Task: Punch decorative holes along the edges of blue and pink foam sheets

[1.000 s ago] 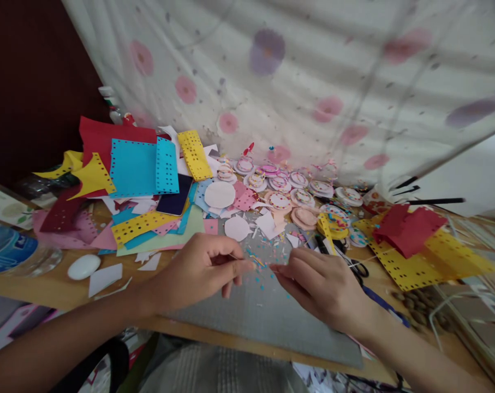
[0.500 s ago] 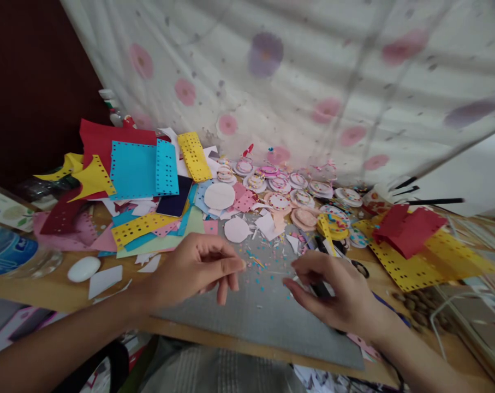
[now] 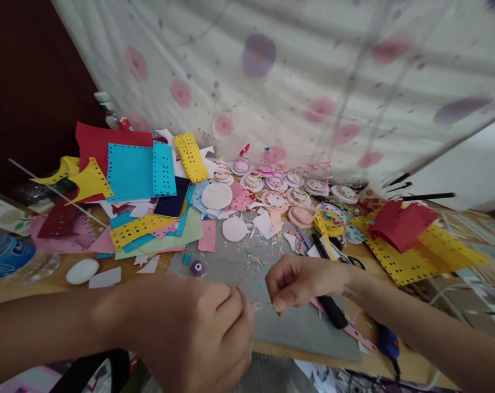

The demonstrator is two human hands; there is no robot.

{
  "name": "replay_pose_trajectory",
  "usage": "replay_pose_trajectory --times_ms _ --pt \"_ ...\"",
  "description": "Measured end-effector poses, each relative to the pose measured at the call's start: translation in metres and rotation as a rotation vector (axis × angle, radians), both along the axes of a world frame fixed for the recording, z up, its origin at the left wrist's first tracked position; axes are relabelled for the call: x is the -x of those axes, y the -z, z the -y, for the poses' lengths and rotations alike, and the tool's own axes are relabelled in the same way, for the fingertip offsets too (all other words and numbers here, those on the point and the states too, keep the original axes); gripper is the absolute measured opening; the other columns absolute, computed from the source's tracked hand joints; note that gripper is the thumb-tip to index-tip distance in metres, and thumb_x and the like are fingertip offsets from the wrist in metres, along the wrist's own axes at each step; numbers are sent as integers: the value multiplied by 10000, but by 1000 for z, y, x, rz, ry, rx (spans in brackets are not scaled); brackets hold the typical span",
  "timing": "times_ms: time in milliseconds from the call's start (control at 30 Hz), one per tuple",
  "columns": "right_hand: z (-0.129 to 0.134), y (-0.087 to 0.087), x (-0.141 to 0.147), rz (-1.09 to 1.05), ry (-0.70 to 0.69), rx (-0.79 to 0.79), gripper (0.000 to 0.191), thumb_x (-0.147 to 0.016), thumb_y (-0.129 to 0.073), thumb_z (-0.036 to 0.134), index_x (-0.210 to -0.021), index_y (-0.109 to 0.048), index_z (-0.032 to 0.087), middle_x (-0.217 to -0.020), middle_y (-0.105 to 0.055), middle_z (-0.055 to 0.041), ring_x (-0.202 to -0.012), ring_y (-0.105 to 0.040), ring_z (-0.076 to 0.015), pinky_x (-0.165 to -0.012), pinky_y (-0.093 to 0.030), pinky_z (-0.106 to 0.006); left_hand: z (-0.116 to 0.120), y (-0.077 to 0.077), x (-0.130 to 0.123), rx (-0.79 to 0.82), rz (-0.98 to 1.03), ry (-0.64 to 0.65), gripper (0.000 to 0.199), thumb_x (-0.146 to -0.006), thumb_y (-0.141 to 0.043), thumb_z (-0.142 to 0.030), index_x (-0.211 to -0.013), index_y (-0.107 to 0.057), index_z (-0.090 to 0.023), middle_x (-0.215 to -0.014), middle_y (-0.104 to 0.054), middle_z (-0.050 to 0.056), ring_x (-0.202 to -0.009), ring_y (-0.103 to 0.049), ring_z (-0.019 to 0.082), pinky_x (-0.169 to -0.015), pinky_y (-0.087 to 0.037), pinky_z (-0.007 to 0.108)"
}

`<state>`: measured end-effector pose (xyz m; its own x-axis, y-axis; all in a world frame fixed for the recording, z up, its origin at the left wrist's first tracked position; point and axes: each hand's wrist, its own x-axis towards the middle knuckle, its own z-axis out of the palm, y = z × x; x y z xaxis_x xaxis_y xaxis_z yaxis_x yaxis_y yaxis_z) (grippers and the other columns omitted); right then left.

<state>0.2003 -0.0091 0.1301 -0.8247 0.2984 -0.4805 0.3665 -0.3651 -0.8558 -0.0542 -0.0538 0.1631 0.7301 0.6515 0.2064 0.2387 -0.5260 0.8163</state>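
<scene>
My left hand [image 3: 198,327] is large in the lower middle, its back towards me and its fingers curled closed. Some motion blur lies over it, and what its fingertips hold is hidden. To its right, my right hand [image 3: 294,281] makes a pinch above the grey mat [image 3: 296,327]. A faint thin pale bit shows at its fingertips, too small to name. Just beyond my left hand are a purple roll with a white centre [image 3: 197,267] and a small teal piece [image 3: 186,257]. White paper circles [image 3: 234,228] and tiny coloured scraps [image 3: 254,259] lie farther back.
Decorated paper discs [image 3: 275,200] crowd along the curtain. Coloured paper sheets [image 3: 128,172] pile up at left, beside a bottle [image 3: 10,256] and a white oval [image 3: 82,271]. A thin pale stick [image 3: 59,192] slants at far left. Scissors [image 3: 356,262], a black-handled tool [image 3: 333,312] and a blue glue gun [image 3: 388,341] are at right.
My left hand has come nearer and lower, turning its back to me. My right hand has moved left and down, its fingers closing into a pinch. The purple roll and pale stick now show.
</scene>
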Motion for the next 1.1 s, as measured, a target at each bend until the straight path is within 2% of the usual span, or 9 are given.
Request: replay_pose_trajectory --times_ms 133,333,433,533,667,833,900,1000,1100 --pt "1 -6 1 -12 93 -115 255 -706 -740 376 -681 -639 144 -535 -499 73 -477 -355 -44 -443 -238 -184 -5 -10 -1 -394 -138 190 265 -788 -578 -262 -1005 -711 -337 -1019 -715 118 -862 -649 292 -628 -506 400" --pt "12 -19 -2 32 198 -297 284 -735 -708 397 -688 -578 149 -530 -463 75 -456 -345 -47 -431 -250 -186 -5 -1 8 -347 -162 66 255 -862 -530 -228 -1060 -681 -282 -927 -735 76 -812 -668 211 -699 -505 317" --pt "18 -20 -5 51 212 -550 302 -792 -656 409 -682 -548 150 -554 -480 61 -462 -362 -51 -426 -271 -187 -5 3 2 -277 -182 -98 195 -892 -508 -227 -910 -702 -232 -803 -728 30 -742 -659 163 -692 -500 272" --pt "23 -24 -8 66 97 -1110 216 -906 -538 292 -759 -586 142 -566 -489 46 -479 -399 -68 -444 -283 -213 -11 4 -9 192 -151 -215 203 -873 -522 -241 -743 -658 -165 -656 -682 7 -593 -641 125 -549 -486 213" --pt "31 -37 -11 72 -189 -1913 223 -937 -420 108 -803 -597 135 -620 -557 0 -522 -480 -111 -464 -295 -277 -22 11 -15 888 -43 -159 233 -821 -597 -298 -659 -609 -131 -590 -657 4 -480 -609 92 -420 -425 158" --pt "42 -46 -15 -11 -260 -2467 107 -784 -676 105 -720 -617 167 -617 -603 20 -505 -494 -112 -431 -285 -297 -18 30 -14 1458 71 -17 218 -716 -697 -323 -650 -662 -118 -540 -654 18 -427 -555 51 -372 -327 118" --pt "42 -42 -17 -67 -262 -2586 190 -682 -759 53 -710 -622 182 -626 -625 35 -532 -517 -118 -440 -299 -300 -15 36 -15 1567 41 63 251 -687 -710 -361 -653 -667 -117 -532 -651 27 -414 -541 59 -363 -315 130" --pt "39 -31 -19 -95 -263 -2496 141 -730 -726 79 -817 -647 157 -622 -632 28 -520 -519 -114 -432 -323 -284 -15 34 -15 1280 -19 -24 258 -749 -660 -367 -659 -635 -127 -563 -653 15 -445 -558 66 -400 -347 142" --pt "35 -20 -19 54 -15 -1965 245 -877 -582 173 -1117 -553 133 -667 -624 14 -536 -532 -104 -457 -375 -236 -19 20 -8 573 -110 -225 216 -856 -558 -288 -699 -607 -147 -604 -650 -15 -478 -578 67 -450 -394 157"
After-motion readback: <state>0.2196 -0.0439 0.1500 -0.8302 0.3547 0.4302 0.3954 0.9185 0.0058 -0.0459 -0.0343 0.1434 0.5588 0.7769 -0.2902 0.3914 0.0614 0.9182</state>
